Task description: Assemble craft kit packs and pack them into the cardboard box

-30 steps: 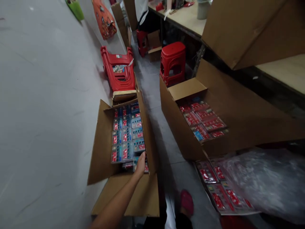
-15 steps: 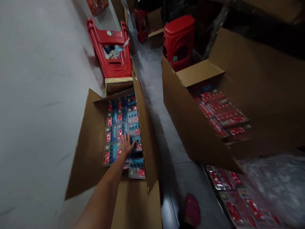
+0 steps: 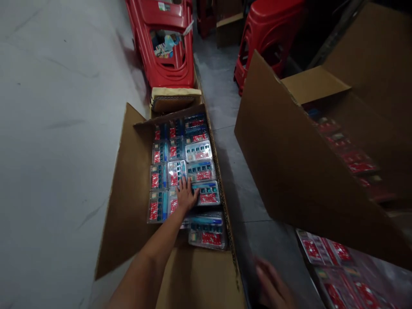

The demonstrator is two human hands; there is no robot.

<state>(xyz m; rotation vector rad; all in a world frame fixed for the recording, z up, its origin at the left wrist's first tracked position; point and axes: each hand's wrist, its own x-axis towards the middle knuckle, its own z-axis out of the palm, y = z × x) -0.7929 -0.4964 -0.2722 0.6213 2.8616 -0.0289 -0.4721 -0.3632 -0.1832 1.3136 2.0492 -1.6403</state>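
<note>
My left hand (image 3: 186,195) lies flat with its fingers apart on the blister packs (image 3: 202,171) in an open cardboard box (image 3: 128,193). The packs have red cards and blue-green trays and sit in tight rows. One loose pack (image 3: 207,234) lies crooked at the near end, just past my wrist. My right hand (image 3: 272,285) is blurred at the bottom edge, over the grey floor beside the box, and shows nothing in it.
A second open box (image 3: 289,150) holding red packs (image 3: 354,161) stands across a narrow grey floor aisle (image 3: 241,171). Packs under clear plastic (image 3: 334,266) lie low at the right. A red plastic chair (image 3: 161,47) and red stool (image 3: 267,38) stand beyond; a white wall (image 3: 48,128) runs along the left.
The view has tipped down and closer over the box. My left hand has moved from the near edge onto the packs. My right hand has come into view at the bottom.
</note>
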